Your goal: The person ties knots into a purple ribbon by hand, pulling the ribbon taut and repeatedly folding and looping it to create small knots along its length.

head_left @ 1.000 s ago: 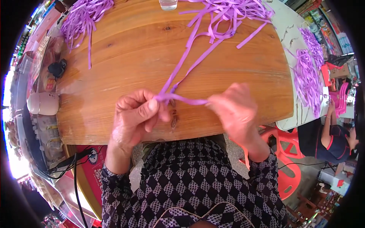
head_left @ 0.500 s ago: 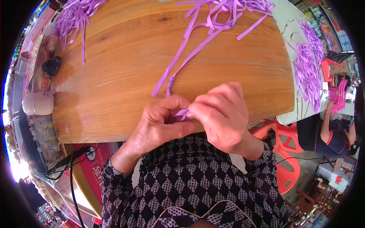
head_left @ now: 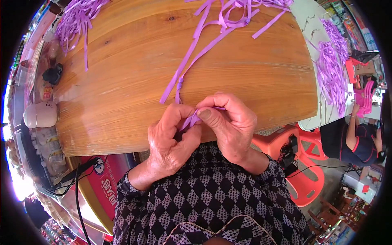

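Observation:
A purple ribbon point(head_left: 190, 122) is pinched between both my hands at the near edge of the wooden table. My left hand point(head_left: 169, 139) is closed on a folded or looped part of it. The thumb and fingers of my right hand point(head_left: 228, 124) pinch the ribbon beside that, with a short end showing past the fingers. From my left hand the ribbon runs away up the table through a small knot point(head_left: 179, 83). It leads toward a loose bunch of purple ribbons point(head_left: 232, 16) at the far side. My fingers partly hide the held section.
Another purple ribbon pile point(head_left: 79, 20) lies at the table's far left. More ribbons point(head_left: 330, 77) hang over a white table point(head_left: 304, 24) at right. A white rounded object point(head_left: 41, 114) stands at the left edge. Orange plastic stools point(head_left: 306, 179) and another person point(head_left: 359, 141) are at right.
My right hand has turned and lowered, its thumb now showing on top against the ribbon. A short ribbon end now sticks out past its fingers. My left hand keeps its pinch.

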{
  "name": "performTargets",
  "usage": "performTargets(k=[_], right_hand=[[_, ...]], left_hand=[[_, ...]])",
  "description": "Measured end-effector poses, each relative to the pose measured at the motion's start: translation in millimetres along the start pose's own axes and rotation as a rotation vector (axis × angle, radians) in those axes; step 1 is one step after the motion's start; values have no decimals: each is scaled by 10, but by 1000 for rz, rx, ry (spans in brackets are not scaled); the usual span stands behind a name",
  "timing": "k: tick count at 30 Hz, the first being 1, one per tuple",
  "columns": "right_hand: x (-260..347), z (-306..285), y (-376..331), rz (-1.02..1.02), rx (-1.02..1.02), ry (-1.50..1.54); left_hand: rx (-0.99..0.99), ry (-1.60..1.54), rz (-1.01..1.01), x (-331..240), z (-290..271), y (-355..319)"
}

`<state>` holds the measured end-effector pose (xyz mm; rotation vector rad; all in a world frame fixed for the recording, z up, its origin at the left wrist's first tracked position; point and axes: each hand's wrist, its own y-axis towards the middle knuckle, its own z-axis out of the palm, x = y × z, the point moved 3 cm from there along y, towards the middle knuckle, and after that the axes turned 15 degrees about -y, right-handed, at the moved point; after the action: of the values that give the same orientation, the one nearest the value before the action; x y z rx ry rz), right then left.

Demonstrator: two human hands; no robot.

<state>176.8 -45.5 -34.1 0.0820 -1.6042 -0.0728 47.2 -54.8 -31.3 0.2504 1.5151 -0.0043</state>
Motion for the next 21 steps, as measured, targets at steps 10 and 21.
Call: performTargets(k=[10,21], right_hand=[[-75,19,-35,116,114,142],[31,10,4,466,297,497]], left_hand=[[17,-167,-198,-80,-110,84],[-28,46,205,-35,-126,-44]])
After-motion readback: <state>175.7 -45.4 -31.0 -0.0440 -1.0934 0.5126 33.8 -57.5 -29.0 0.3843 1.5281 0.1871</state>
